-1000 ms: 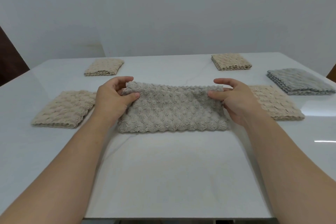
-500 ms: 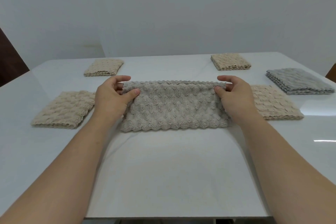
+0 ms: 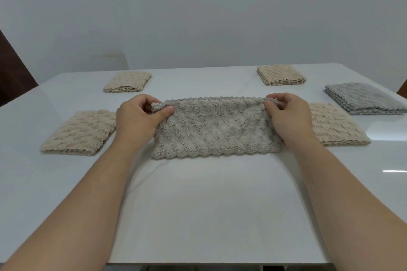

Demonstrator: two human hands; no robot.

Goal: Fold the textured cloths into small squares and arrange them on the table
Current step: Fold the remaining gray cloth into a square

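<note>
grey-beige textured cloth (image 3: 217,126) lies mid-table as a long folded strip. we pinch its far corners: left hand (image 3: 137,120) thumb over the left corner, right hand (image 3: 288,117) fingers curled on the right. four folded beige squares and one grey cloth (image 3: 363,98) ring it on the white table (image 3: 198,204).

Over the past second the grey-beige cloth (image 3: 217,130) has been drawn out flatter, its far edge, rumpled and rounded at the left before, now a straight scalloped line a little farther from the person. The left hand (image 3: 136,121) and right hand (image 3: 290,119) have tightened from a loose hold to pinching the two far corners, which now curl upward between thumb and fingers
</note>
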